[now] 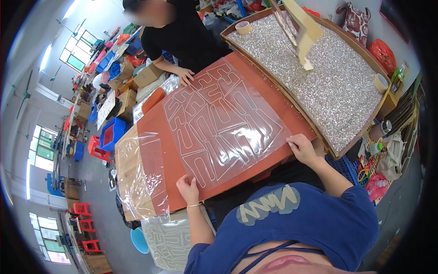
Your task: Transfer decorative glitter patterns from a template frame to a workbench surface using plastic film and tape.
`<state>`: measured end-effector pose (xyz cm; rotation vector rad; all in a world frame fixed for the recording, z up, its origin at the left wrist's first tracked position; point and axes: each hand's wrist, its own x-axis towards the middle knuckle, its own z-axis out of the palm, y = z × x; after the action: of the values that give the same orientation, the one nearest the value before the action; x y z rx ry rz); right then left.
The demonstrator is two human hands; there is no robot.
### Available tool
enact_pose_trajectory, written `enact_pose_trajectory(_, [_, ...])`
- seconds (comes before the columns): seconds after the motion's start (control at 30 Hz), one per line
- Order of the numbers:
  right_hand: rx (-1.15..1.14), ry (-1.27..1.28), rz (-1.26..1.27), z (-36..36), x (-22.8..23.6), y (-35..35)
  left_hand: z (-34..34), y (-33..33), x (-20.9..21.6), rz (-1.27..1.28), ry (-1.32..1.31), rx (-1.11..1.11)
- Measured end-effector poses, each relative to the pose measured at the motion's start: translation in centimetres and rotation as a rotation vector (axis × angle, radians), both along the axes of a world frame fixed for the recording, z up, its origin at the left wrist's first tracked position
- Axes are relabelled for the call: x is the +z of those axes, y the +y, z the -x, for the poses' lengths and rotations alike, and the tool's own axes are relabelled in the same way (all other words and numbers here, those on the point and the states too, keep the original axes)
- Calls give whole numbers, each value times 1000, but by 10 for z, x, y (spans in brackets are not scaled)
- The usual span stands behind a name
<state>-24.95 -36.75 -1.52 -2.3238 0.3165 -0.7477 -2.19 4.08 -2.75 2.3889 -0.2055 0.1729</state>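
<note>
The clear sheet [212,107] lies across the reddish board [150,118], its near right corner pinched in the right hand's [302,150] fingers! The left hand [188,189] curls by the near left corner, gripping or not I can't tell, and a co-worker's hand [185,76] rests at the far edge.

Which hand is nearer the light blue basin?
Left. In view, the left hand is up and right of the basin, beside the clear sheet; the right hand is much farther right.
</note>
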Motion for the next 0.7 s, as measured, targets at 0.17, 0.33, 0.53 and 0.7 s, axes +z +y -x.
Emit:
enact_pose_trajectory(0.17, [-161, -262, -1064, -15, 22, -24, -11, -46, 102, 233, -182, -61])
enact_pose_trajectory(0.33, [-49, -682, -1808, -77, 66, -111, -19, -201, 313, 634, -23, -740])
enact_pose_trajectory(0.53, [39, -684, -1975, -156, 71, -138, 49, -374, 455, 169, 43, -839])
enact_pose_trajectory(0.7, [97, -1041, -2068, -165, 42, -185, 87, -418, 398, 370, -636, -896])
